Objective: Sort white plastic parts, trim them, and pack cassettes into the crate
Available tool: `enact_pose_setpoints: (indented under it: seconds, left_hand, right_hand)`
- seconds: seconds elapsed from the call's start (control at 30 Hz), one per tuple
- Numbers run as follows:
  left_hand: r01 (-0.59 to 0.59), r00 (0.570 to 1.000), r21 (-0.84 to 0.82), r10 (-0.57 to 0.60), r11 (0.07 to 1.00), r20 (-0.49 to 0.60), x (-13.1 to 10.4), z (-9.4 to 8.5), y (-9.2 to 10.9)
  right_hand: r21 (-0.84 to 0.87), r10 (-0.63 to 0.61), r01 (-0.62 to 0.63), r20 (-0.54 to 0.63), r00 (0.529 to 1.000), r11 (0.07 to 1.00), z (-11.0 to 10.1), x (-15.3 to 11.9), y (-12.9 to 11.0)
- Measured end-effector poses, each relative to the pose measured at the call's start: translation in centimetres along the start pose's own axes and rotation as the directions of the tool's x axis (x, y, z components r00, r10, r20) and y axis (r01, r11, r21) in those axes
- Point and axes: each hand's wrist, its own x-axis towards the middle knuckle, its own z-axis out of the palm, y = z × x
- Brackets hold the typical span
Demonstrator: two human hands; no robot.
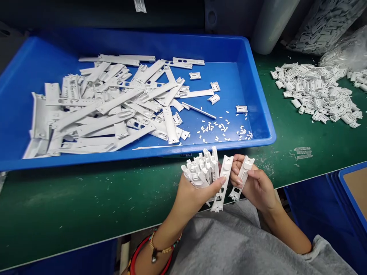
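Note:
Near the table's front edge, my left hand (191,194) is wrapped round a bundle of white plastic parts (200,168), their ends pointing up. Its thumb presses one long white part (223,185) at the bundle's right side. Just to the right, my right hand (259,188) pinches a single white part (243,177) between thumb and fingers, tilted, with a dark opening near its lower end. A small gap separates this part from the one under my left thumb. Beyond both hands lies a heap of long white parts (114,110) in a blue tray.
The blue tray (258,88) fills the back left, with small white scraps at its right. A pile of small white pieces (318,91) lies on the green table (86,198) at the right. Behind it stand filled plastic bags (327,26) and a grey cylinder (272,23).

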Motion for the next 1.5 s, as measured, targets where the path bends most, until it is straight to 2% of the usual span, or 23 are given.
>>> enact_pose_setpoints:
  seconds: [0.13,0.23,0.67,0.9,1.17,1.37,1.5]
  left_hand:
    - [-0.007,1.0,0.003,0.007,1.0,0.015,0.0,0.4,0.1]
    - [-0.012,1.0,0.017,0.011,1.0,0.026,0.0,0.4,-0.1]
    - [0.058,0.997,-0.056,-0.056,0.997,0.047,0.0,-0.1,-0.6]
    - [0.049,0.998,-0.082,-0.046,0.995,0.036,0.1,-0.2,-1.1]
    - [0.071,0.997,-0.07,-0.072,0.995,-0.012,0.1,-0.2,-0.9]
    - [0.11,0.986,-0.118,-0.123,0.987,-0.109,-0.1,0.2,-0.8]
    - [0.177,0.961,-0.201,-0.213,0.964,-0.176,0.1,1.0,-0.3]
  right_hand:
    - [0.104,0.081,-0.083,0.027,0.996,0.991,0.2,-0.1,0.1]
    - [0.127,0.091,-0.095,0.04,0.995,0.987,0.3,0.1,0.1]
    - [-0.042,0.076,-0.072,0.086,0.993,0.997,0.1,0.2,1.1]
    - [-0.127,0.096,-0.082,0.111,0.989,0.989,-0.1,0.1,1.0]
    - [-0.131,0.077,-0.055,0.172,0.982,0.99,-0.6,0.2,1.1]
    - [-0.065,-0.008,0.015,0.121,0.993,0.998,-1.1,0.0,1.6]
    - [-0.197,-0.147,0.145,0.004,0.989,0.97,-3.0,-2.9,-1.5]
